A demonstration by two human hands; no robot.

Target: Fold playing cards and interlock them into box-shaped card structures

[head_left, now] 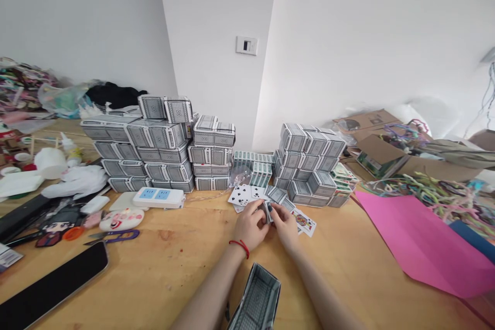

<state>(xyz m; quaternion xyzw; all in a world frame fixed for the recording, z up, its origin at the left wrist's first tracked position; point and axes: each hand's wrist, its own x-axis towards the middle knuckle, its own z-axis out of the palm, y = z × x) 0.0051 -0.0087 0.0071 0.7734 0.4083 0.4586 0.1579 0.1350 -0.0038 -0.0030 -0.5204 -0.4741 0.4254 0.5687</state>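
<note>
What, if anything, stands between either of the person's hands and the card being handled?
Nothing visible does: the left hand and right hand both have fingers on the card. Loose playing cards lie just beyond them, and an open box sits between the forearms, nearer the camera.

On the table [174, 258], left stacks [164, 134] and right stacks [305, 152] stand behind the loose cards [237, 196], on either side. Scissors [102, 236] lie left, behind the phone [58, 283]. An open box [259, 294] sits before the cards; paper [421, 240] lies right.
</note>
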